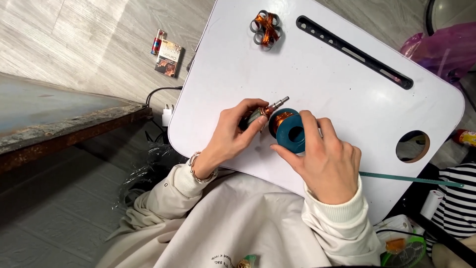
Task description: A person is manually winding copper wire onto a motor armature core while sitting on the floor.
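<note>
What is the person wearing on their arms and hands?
Both arms are in long cream-white sleeves with ribbed cuffs, part of a loose sweatshirt. The left hand is bare, with a beaded silver bracelet around its wrist just past the cuff. The right hand is bare too, with no glove, ring or watch that shows. A small round stud sits on the left sleeve.

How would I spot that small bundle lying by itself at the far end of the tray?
Find the white tray and its long dark slot. Left of the slot's end lies the bundle: grey rings wrapped in copper wire. Unlike the teal spool, no hand touches it.
</note>
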